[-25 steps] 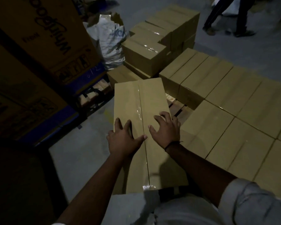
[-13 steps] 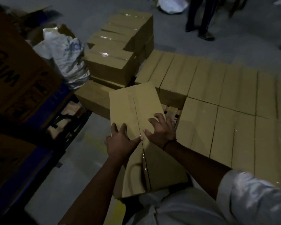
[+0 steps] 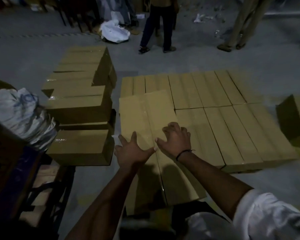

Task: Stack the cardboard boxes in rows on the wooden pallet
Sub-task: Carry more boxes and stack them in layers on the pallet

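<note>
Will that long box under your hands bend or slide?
Probably stiff: the long box has straight edges under the left hand and right hand. Shiny tape along its top looks slippery. Long and low, it likely won't tip.

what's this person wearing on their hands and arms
No gloves: the left hand and right hand are bare, as are both forearms. A thin dark cord bracelet circles the right wrist. A creased white fabric sleeve covers the right upper arm down to about the elbow. No sleeve shows on the left arm.

Matt cardboard box (image 3: 145, 122), glossy tape seam (image 3: 150, 135)
</note>
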